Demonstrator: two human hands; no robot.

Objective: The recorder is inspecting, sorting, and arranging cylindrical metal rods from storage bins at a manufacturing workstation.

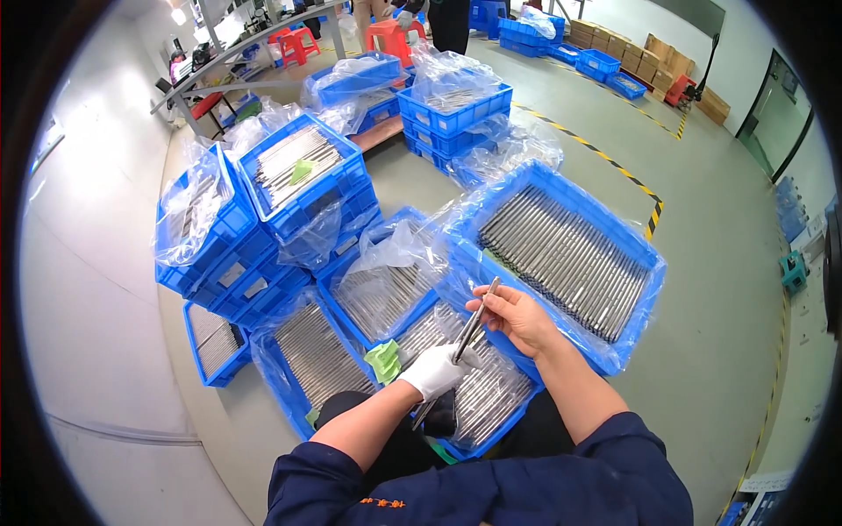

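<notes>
Now holding one thin metal rod [474, 323] above the blue crate [491, 430] of rods nearest the lap: gloved left hand [434, 370] closed on its lower part, bare right hand [516, 317] pinching its upper part. Beyond that crate, a larger plastic-lined crate [570, 254] filled with rods.

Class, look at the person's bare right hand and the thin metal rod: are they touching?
Touching. The head view shows the right hand with its fingers pinched around the metal rod; the gloved left hand grips its lower part.
</notes>
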